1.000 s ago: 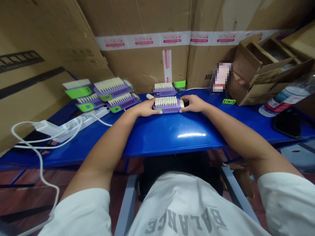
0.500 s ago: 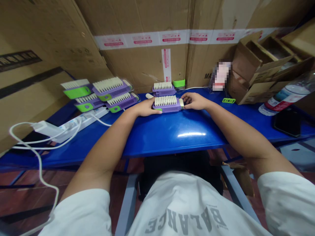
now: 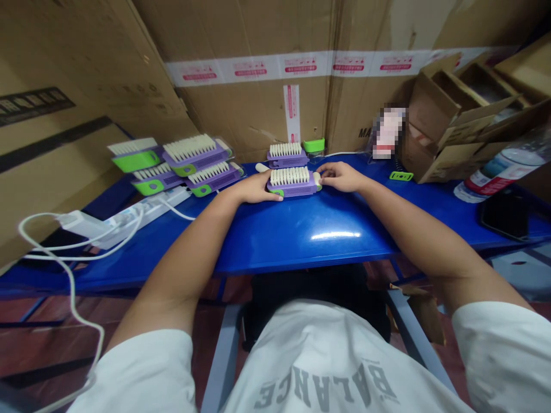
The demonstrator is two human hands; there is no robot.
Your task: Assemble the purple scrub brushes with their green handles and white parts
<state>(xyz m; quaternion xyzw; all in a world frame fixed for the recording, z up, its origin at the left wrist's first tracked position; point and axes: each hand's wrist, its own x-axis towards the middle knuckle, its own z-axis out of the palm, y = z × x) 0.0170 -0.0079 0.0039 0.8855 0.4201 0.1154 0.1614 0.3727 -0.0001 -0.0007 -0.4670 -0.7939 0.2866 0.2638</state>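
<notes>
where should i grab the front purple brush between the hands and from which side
The front purple brush is probably best held by its low purple flank, coming from the near side: its bristles point up and another brush sits close behind.

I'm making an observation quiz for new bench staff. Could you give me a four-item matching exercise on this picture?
1. Left hand
2. Right hand
3. Power strip
4. Bottle

A. White, with cables plugged in
B. Near the black phone
C. At the front brush's green end
D. At that brush's cream end

Pairs: 1-C, 2-D, 3-A, 4-B
</notes>
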